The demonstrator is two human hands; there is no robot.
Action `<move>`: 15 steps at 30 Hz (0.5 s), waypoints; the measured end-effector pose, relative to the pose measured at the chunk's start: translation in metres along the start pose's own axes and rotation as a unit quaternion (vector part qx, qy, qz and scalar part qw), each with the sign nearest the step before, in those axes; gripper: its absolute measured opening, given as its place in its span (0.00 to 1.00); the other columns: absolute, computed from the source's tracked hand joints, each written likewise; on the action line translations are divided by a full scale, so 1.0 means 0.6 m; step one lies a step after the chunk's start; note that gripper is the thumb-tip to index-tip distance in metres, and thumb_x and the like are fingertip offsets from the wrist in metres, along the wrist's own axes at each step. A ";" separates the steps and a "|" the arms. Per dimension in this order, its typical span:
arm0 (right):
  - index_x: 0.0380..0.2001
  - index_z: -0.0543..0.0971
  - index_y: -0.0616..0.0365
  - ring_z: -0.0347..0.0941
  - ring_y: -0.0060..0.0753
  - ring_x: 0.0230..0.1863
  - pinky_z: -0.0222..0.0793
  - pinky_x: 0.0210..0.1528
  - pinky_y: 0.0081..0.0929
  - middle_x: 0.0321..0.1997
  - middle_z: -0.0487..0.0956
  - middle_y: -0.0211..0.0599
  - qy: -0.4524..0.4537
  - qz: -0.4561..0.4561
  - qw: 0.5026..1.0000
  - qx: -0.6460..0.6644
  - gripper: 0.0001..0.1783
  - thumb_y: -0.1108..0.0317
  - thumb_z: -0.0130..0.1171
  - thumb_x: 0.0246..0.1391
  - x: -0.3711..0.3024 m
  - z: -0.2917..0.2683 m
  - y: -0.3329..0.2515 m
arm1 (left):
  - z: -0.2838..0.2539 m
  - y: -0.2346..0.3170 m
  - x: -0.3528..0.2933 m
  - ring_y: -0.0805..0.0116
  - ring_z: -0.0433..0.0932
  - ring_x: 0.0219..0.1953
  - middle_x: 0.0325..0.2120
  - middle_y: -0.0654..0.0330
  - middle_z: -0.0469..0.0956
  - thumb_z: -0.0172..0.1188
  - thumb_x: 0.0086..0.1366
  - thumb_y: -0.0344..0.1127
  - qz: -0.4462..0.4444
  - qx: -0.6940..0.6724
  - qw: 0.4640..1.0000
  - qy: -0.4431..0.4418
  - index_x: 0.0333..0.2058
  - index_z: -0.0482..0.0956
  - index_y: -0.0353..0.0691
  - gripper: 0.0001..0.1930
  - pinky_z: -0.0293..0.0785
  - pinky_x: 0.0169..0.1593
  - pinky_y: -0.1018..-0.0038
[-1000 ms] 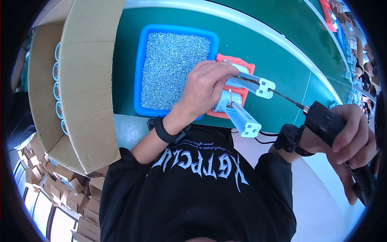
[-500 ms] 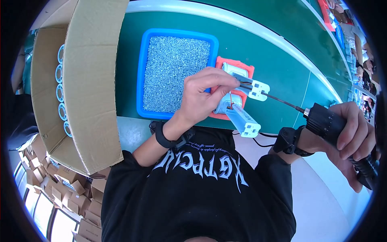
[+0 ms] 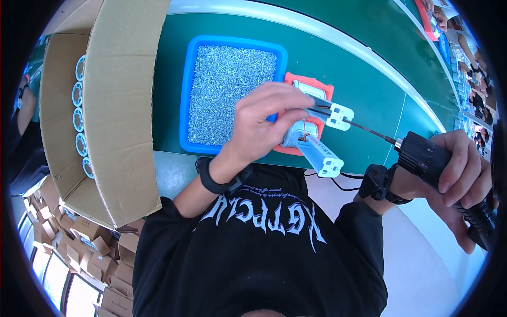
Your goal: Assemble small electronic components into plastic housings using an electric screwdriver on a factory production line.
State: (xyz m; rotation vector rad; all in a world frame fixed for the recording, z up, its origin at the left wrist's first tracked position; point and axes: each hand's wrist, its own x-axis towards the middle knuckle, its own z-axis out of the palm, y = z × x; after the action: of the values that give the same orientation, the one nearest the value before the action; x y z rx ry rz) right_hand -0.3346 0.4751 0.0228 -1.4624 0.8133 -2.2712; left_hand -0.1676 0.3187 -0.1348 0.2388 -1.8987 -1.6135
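Observation:
My right hand (image 3: pixel 465 171) is wrapped around a black electric screwdriver (image 3: pixel 422 156). Its long thin bit (image 3: pixel 372 131) points left, with the tip at the holed end of a white tubular housing (image 3: pixel 339 116). Thumb and fingers of my left hand (image 3: pixel 266 119) close about that housing's open channel; the fingertips partly hide it. A second white housing (image 3: pixel 319 153), with red wires showing in its opening, slants toward me just below. Both housings rest in an orange-red holder (image 3: pixel 326 91).
Left of the housings, a blue tray (image 3: pixel 185 105) full of small metal screws stands on the green table (image 3: pixel 359 68). A tall cardboard box (image 3: pixel 121 105) with several white rings (image 3: pixel 77 94) is at the left. More cartons (image 3: pixel 100 232) lie behind; people work at the far right.
My left hand has shifted slightly left along the upper housing. The screwdriver has moved a little up and left, its bit still at the housing's end. The lower housing's end sits slightly further right.

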 end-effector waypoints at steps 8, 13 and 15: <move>0.41 0.74 0.50 0.75 0.24 0.19 0.78 0.22 0.19 0.25 0.73 0.29 -0.090 0.010 0.994 -0.059 0.31 0.43 0.70 0.37 -0.005 0.045 0.047 | -0.077 0.003 -0.027 0.57 0.73 0.34 0.27 0.59 0.72 0.65 0.48 0.28 -0.109 0.355 0.905 -0.208 0.32 0.79 0.40 0.10 0.72 0.36 0.66; 0.42 0.73 0.50 0.75 0.24 0.19 0.77 0.22 0.19 0.25 0.73 0.29 -0.102 0.009 0.993 -0.051 0.34 0.40 0.69 0.37 -0.001 0.043 0.056 | -0.066 -0.003 -0.033 0.57 0.73 0.33 0.26 0.59 0.72 0.64 0.50 0.29 -0.137 0.353 0.899 -0.219 0.31 0.80 0.41 0.08 0.70 0.36 0.65; 0.42 0.73 0.50 0.75 0.23 0.19 0.77 0.22 0.18 0.25 0.73 0.28 -0.107 0.009 0.993 -0.048 0.34 0.39 0.68 0.36 0.000 0.045 0.064 | -0.067 -0.007 -0.031 0.57 0.74 0.32 0.26 0.59 0.73 0.64 0.50 0.29 -0.135 0.350 0.904 -0.203 0.31 0.80 0.40 0.07 0.71 0.35 0.66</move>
State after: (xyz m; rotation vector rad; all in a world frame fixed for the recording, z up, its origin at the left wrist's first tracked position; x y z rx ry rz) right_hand -0.3116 0.4371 0.0075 -1.6994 0.8736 -2.0422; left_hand -0.1312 0.2941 -0.1431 0.5089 -2.8404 -1.1202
